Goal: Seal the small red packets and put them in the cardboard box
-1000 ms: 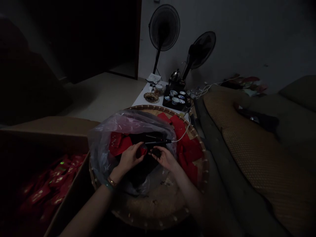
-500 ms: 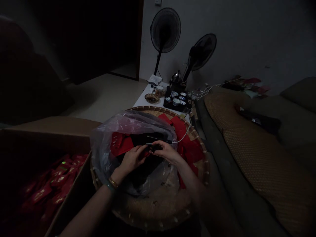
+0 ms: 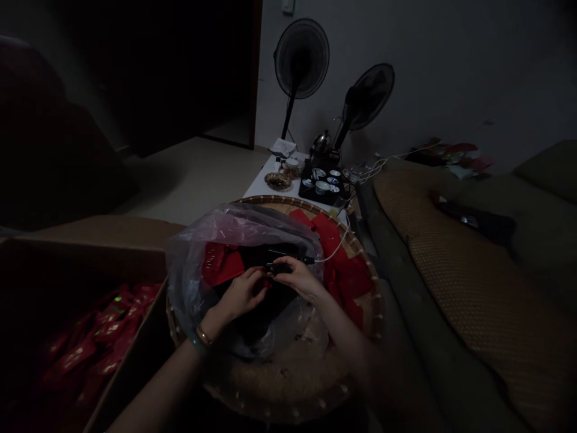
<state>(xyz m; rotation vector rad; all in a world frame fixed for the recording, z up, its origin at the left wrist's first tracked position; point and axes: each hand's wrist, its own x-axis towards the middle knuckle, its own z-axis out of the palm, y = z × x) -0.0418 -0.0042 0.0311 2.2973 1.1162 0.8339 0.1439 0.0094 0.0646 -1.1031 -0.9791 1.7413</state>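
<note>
My left hand is closed around a small red packet, mostly hidden by the fingers. Touching its mouth, my right hand has its fingers curled around a clump of dark loose leaves that look like tea. Both hands are over a large clear plastic bag, its dark contents showing through the open mouth. Inside the bag's left side are red packets. A thin dark device with a white cable lies across the bag behind my right hand.
The bag rests in a round woven tray, with flat red packets along its right side. A cardboard box of shiny red packets stands at left. Beyond are a tea set, two fans and a sofa.
My right hand has moved left and turned over, bringing the dark leaves to the mouth of the red packet. My left hand has stayed nearly in place.
</note>
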